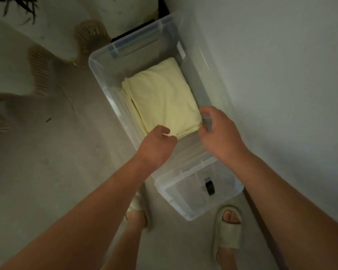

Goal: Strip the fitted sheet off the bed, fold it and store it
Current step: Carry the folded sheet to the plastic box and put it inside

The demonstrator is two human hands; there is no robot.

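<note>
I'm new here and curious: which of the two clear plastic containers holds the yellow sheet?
The larger far container: the folded yellow sheet lies inside it. The smaller container near the slippers holds no sheet.

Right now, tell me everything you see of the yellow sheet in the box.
The pale yellow sheet is creased cloth folded into a rectangular pad with layered edges on its left side. It lies flat on the floor of the clear plastic box, toward its right wall. The left hand pinches its near edge; the right hand is at its near right corner, grip unclear.
</note>
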